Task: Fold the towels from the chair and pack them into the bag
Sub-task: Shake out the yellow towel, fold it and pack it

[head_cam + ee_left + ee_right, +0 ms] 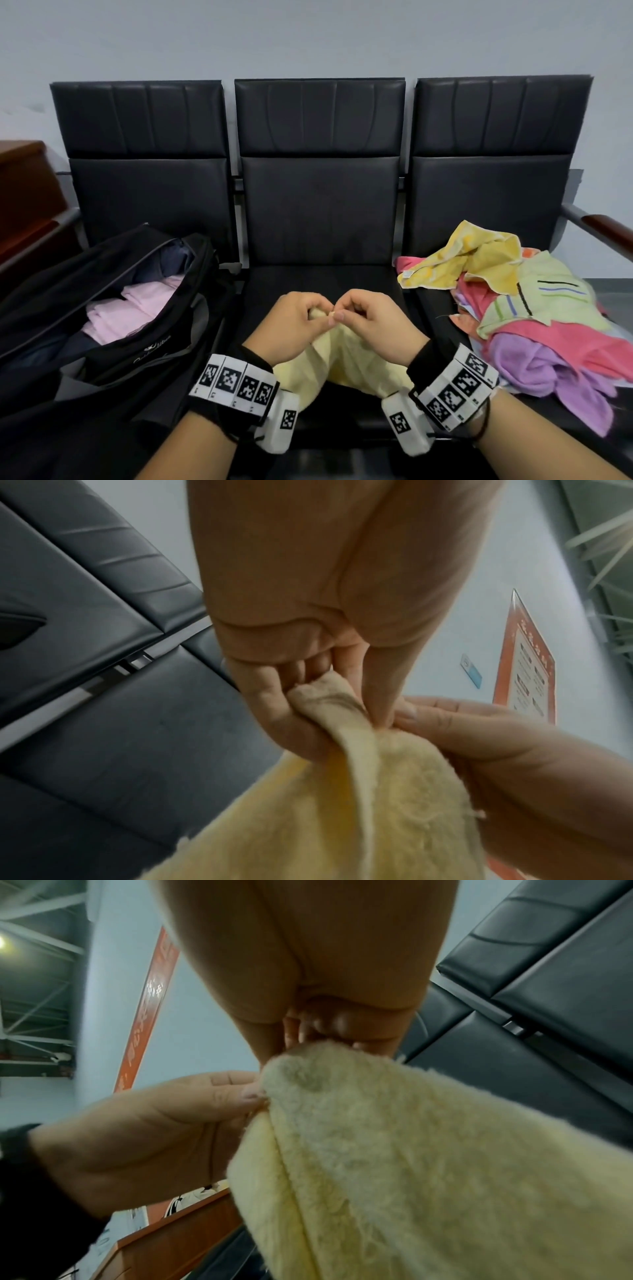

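- Your left hand [295, 317] and right hand [371, 317] meet fingertip to fingertip over the middle seat [322, 274], each pinching a top corner of the pale yellow towel [346, 363].
- The towel hangs straight down from both pinches toward you, its long axis vertical.
- The open bag [102, 308] lies to your left, nearer the left hand.
- The unfolded pile [534, 308] sits to your right.

Dim, even indoor light; wrist views look soft, perhaps motion-blurred, edges warped.
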